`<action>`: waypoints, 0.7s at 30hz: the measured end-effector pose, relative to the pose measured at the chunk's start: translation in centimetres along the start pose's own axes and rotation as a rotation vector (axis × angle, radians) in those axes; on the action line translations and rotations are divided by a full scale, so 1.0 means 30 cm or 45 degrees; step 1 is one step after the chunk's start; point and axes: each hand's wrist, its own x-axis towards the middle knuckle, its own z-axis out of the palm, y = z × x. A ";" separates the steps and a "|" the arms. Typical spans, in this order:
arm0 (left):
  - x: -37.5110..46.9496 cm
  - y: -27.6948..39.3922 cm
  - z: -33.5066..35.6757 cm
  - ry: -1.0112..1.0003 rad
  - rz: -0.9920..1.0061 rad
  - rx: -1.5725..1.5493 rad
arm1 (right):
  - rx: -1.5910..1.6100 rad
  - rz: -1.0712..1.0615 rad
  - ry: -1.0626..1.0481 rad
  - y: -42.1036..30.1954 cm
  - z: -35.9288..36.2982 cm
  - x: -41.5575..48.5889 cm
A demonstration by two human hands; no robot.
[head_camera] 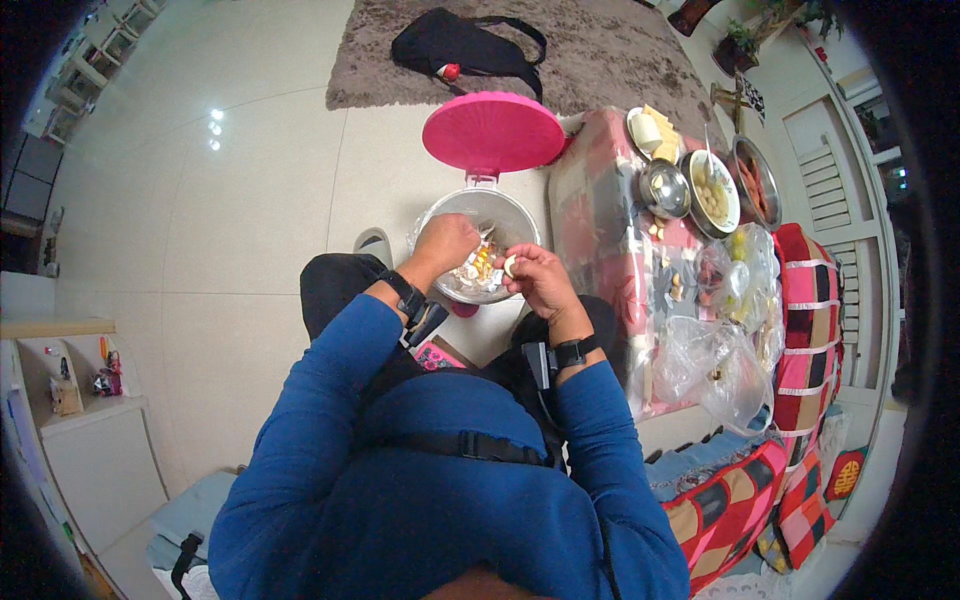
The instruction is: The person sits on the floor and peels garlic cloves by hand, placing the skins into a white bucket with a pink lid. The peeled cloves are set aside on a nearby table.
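Between the thumb and fingers of my right hand (541,279) is a pale peeled piece (510,265) that looks like a garlic clove. This hand is over the near right rim of a round trash bin (534,225). My left hand (448,241) hangs over the left part of the same bin, its fingers curled inward; whether they pinch something is hidden. The bin's pink lid (493,135) is tipped back. Inside, below both hands, lies rubbish (480,264) with white and yellow bits, on a clear plastic liner.
To the right, a cloth-covered table (592,202) carries a small steel bowl (665,189), an enamel basin (712,193), a larger metal basin (756,184), loose cloves (657,228) and plastic bags (712,367). Beyond the bin, a black bag (465,49) rests on a rug (600,45).
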 end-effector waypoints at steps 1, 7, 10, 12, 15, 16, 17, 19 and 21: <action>0.001 -0.007 0.005 -0.033 -0.047 0.038 | 0.048 -0.025 0.054 0.012 0.000 0.005; -0.012 -0.011 0.061 -0.108 -0.040 -0.445 | 0.304 -0.121 0.195 0.057 -0.035 0.046; -0.025 0.016 0.073 -0.185 0.005 -0.684 | 0.377 -0.140 0.216 0.081 -0.037 0.058; -0.036 0.040 0.064 -0.272 0.031 -0.758 | 0.410 -0.159 0.225 0.094 -0.032 0.061; -0.050 0.069 0.029 -0.251 0.061 -0.682 | 0.429 -0.205 0.215 0.099 -0.025 0.061; -0.052 0.077 0.018 -0.255 0.096 -0.597 | 0.420 -0.210 0.213 0.099 -0.023 0.059; -0.052 0.081 0.008 -0.248 0.147 -0.536 | 0.410 -0.214 0.209 0.096 -0.020 0.058; -0.051 0.086 -0.007 -0.187 0.302 -0.434 | 0.403 -0.231 0.214 0.092 -0.012 0.052; -0.048 0.084 -0.013 -0.081 0.507 -0.353 | 0.406 -0.246 0.216 0.087 -0.002 0.047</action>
